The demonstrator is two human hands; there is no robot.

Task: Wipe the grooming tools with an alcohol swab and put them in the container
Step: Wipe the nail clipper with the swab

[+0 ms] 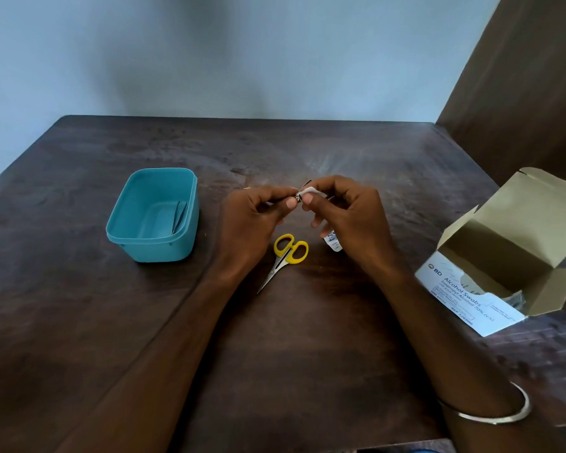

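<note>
while l hand (pixel 255 213) pinched a small metal tool (pixel 298 197), r hand (pixel 343 213) pinched white swab (pixel 311 191) on it, far of yellow scissors (pixel 285 256).

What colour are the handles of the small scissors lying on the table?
Yellow: the small steel scissors' handles show clearly in the head view.
</note>
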